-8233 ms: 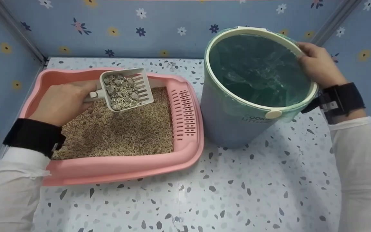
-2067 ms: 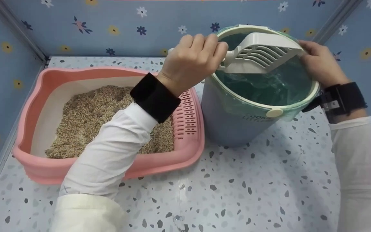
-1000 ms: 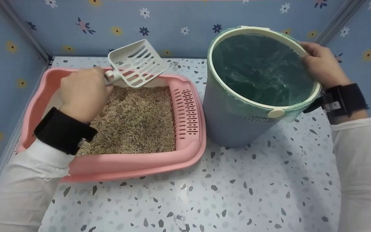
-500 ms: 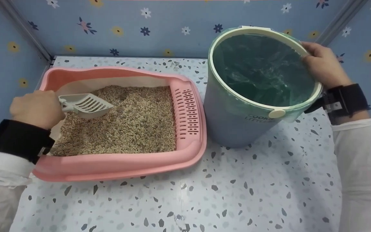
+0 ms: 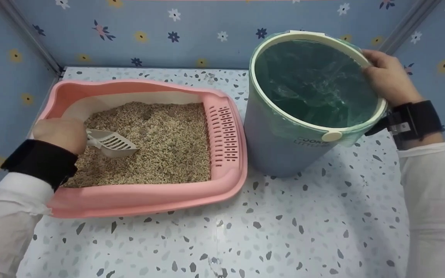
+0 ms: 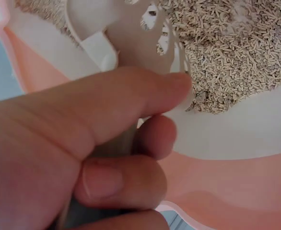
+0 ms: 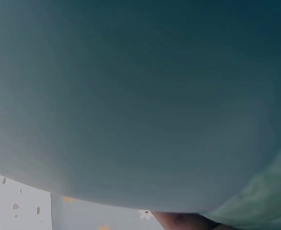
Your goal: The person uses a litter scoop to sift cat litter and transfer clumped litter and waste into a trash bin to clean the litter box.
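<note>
In the head view my left hand (image 5: 62, 135) grips the handle of a pale grey slotted litter scoop (image 5: 114, 143), whose front edge meets the litter (image 5: 168, 154). The left wrist view shows my fingers curled round the handle, with the scoop (image 6: 131, 43) beyond them over the litter. Around the litter is a pink litter box (image 5: 149, 199) with a slotted right side. My right hand (image 5: 390, 77) pinches the cream rim of a blue-grey bin (image 5: 284, 150), which is lined with a green plastic bag (image 5: 303, 77). In the right wrist view the bin's wall (image 7: 131, 120) fills most of the frame.
The bin stands right beside the litter box on a speckled white surface (image 5: 245, 239). A blue flowered wall (image 5: 207, 23) runs behind both, with side walls at left and right.
Clumps in the scoop earlier are gone after my left hand tipped it over the bin. It came back left, and the scoop has lowered into the litter. My right hand stays on the rim.
</note>
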{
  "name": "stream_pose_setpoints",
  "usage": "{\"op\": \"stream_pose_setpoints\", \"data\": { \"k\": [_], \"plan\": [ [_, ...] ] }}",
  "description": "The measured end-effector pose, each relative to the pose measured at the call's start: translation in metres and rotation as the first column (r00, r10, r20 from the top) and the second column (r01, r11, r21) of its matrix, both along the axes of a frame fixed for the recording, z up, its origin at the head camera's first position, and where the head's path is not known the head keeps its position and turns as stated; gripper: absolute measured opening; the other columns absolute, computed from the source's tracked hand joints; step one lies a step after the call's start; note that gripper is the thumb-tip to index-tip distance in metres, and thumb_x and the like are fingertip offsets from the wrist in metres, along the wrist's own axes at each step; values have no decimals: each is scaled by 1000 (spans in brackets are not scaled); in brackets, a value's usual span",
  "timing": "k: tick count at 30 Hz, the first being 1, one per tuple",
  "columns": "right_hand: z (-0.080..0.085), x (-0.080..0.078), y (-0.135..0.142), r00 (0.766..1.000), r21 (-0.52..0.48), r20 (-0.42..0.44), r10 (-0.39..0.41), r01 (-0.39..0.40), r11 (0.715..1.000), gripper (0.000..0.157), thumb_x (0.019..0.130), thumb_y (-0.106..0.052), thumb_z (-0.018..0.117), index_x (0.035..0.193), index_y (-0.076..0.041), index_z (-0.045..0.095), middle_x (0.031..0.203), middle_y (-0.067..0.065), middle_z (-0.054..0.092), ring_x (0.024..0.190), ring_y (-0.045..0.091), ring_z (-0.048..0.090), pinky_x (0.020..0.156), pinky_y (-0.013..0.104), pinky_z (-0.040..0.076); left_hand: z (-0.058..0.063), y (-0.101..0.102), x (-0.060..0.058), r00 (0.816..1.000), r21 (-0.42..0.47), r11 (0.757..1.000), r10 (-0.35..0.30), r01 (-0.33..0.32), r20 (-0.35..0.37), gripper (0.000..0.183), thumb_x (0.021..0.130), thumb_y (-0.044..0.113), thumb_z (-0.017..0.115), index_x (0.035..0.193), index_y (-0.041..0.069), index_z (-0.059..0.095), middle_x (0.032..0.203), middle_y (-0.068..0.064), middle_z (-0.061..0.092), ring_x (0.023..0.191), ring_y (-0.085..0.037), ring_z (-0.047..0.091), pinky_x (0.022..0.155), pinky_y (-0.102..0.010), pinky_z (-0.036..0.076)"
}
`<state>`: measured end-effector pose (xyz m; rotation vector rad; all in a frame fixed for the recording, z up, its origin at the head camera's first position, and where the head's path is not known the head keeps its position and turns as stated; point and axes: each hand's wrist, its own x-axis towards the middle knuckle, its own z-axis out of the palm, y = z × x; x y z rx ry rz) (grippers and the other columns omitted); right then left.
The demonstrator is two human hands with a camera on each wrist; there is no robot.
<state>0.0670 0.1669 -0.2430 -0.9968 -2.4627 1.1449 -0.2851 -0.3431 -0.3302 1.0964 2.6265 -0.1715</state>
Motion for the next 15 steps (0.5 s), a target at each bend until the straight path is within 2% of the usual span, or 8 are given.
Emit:
{"op": "stream_pose_setpoints", "data": {
  "k": [4, 11, 15],
  "plan": [
    [1, 0, 0, 1000, 0, -2, 3, -3, 1000, 49, 100, -21, 37, 148, -13, 29, 129, 15, 47, 81, 3, 64, 67, 18, 53, 0, 0, -2, 1000, 13, 1000, -4, 4, 17, 8, 80, 2, 54, 72, 2, 58, 72, -18, 61, 61, -34, 55, 58, -52, 42],
    [0, 0, 0, 1000, 21, -1, 6, -6, 1000, 49, 100, -22, 38, 147, -13, 30, 128, 15, 47, 83, 3, 62, 69, 15, 52, 2, -2, -5, 995, 13, 999, 37, -39, 95, 8, 75, 4, 62, 70, 4, 56, 74, -14, 60, 66, -31, 54, 70, -56, 39],
    [0, 1, 0, 1000, 9, -7, 5, -5, 1000, 49, 100, -23, 38, 148, -13, 29, 129, 14, 47, 85, 3, 61, 70, 14, 52, -1, -1, -12, 995, 17, 998, 53, -55, 82, 11, 75, 7, 66, 72, 3, 57, 75, -15, 59, 69, -33, 53, 71, -55, 39]
  ]
}}
